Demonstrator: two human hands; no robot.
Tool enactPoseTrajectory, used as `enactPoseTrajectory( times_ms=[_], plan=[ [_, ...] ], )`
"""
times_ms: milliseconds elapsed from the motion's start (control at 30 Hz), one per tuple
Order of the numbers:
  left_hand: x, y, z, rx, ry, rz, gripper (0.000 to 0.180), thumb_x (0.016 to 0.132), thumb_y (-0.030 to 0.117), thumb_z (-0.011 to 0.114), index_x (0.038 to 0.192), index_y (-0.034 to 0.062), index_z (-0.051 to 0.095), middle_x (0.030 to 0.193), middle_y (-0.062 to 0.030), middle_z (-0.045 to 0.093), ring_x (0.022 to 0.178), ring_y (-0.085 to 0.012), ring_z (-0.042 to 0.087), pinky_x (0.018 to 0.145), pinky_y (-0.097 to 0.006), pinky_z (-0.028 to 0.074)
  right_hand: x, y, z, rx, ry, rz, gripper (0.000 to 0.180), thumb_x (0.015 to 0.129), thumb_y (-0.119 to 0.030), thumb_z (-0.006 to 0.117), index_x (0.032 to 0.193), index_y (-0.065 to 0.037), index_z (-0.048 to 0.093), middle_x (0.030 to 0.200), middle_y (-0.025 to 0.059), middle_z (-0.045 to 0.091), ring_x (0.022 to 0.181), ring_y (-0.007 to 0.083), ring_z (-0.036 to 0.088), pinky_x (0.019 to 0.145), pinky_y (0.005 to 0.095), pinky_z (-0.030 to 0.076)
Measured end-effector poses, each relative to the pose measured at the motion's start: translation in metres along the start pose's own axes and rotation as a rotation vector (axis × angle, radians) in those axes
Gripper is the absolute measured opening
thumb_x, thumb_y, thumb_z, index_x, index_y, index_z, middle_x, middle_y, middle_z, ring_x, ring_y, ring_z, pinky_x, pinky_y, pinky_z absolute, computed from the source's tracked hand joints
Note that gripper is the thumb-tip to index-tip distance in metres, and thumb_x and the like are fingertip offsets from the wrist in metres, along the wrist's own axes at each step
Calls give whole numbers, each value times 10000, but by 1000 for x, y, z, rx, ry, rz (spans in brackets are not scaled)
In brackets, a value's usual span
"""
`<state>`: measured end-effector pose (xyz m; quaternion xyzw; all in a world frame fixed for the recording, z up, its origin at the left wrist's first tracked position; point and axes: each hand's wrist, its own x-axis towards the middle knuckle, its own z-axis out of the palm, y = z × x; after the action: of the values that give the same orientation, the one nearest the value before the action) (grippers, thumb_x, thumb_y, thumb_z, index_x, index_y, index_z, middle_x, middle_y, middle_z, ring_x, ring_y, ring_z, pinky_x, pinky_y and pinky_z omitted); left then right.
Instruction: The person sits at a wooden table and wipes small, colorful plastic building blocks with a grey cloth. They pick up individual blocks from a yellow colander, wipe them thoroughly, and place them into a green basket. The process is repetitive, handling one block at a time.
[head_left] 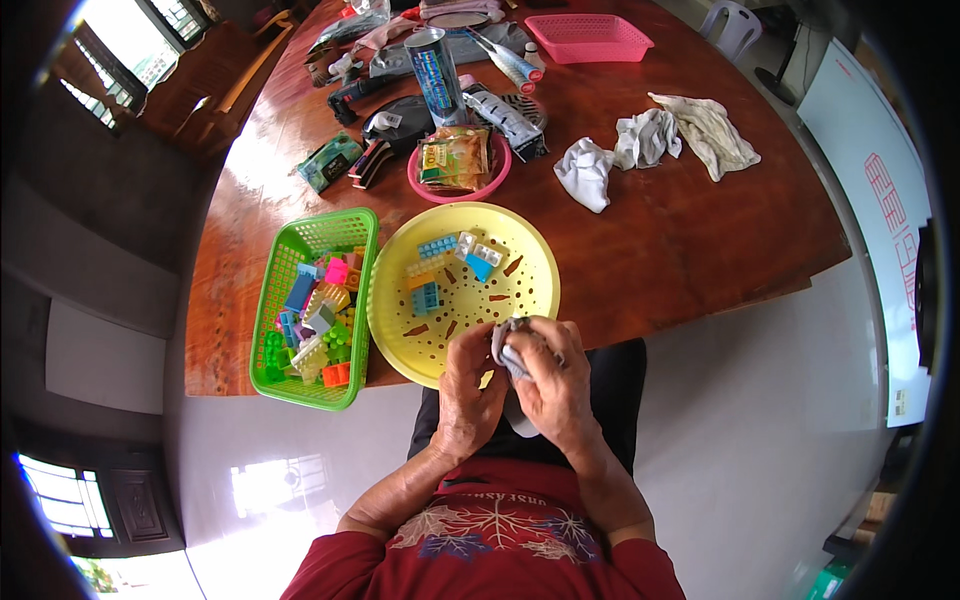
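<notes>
- At the near edge of a wooden table, the left hand and the right hand meet over the near rim of a yellow perforated tray, both closed around a small grey cloth bunched between the fingers.
- Whether a toy brick sits inside the cloth cannot be told; the folds hide it.
- Judged from the pose, wiping goes best with the left hand's grip steady and the right working the cloth around, kept over the tray so anything that slips lands in it.
- On the tray's far side lie a few toy bricks, blue, white and yellow, well apart from the hands.
- Just left of the tray, touching it, stands a green basket heaped with mixed bricks.
- Farther off sit a pink bowl holding packets, a metal can, a pink basket and crumpled white rags to the right.
- Nothing blocks the hands; the clutter lies at the far side of the table.
</notes>
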<state>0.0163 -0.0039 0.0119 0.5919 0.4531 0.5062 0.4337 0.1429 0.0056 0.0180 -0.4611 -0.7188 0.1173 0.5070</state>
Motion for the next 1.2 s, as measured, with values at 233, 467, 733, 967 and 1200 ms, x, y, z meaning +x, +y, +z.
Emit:
enactPoseTrajectory(
  times_ms=[233, 467, 733, 967, 1200],
  plan=[
    [6, -4, -2, -557, 34, -178, 330, 833, -15, 618, 1108, 22, 440, 1000, -114, 610, 908, -173, 599, 764, -295, 515, -3, 13, 5, 448, 49, 404, 151, 872, -64, 550, 1014, -12, 557, 956, 124, 549, 814, 249, 586, 676, 331, 480],
    [12, -22, 1, -866, 197, -342, 163, 838, 26, 625, 999, 27, 599, 937, -97, 654, 839, -155, 623, 784, -278, 509, -25, -7, 23, 120, 250, 27, 252, 771, -26, 627, 1018, 8, 584, 1027, 170, 516, 873, 285, 563, 731, 343, 480],
    [10, -14, 0, -1109, -79, -485, 206, 877, 113, 589, 1068, 37, 600, 937, -36, 653, 775, -115, 615, 668, -255, 526, -2, -6, 0, 378, 181, 327, 138, 821, -41, 579, 946, 10, 553, 864, 123, 563, 731, 208, 585, 640, 296, 470],
    [13, -18, 4, -1073, 36, -543, 197, 882, 105, 586, 1067, 42, 611, 927, -25, 651, 724, -96, 591, 599, -236, 493, 1, -5, 4, 548, 137, 625, 84, 902, -80, 524, 900, 3, 541, 774, 79, 578, 640, 110, 557, 575, 251, 446],
    [6, -24, 2, -1013, -38, -442, 270, 818, 112, 666, 1072, 47, 603, 997, -39, 628, 875, -136, 596, 765, -265, 505, -11, 7, 8, 228, 188, 93, 267, 737, -7, 628, 999, -3, 577, 959, 156, 532, 825, 288, 580, 699, 342, 478]
  ],
)
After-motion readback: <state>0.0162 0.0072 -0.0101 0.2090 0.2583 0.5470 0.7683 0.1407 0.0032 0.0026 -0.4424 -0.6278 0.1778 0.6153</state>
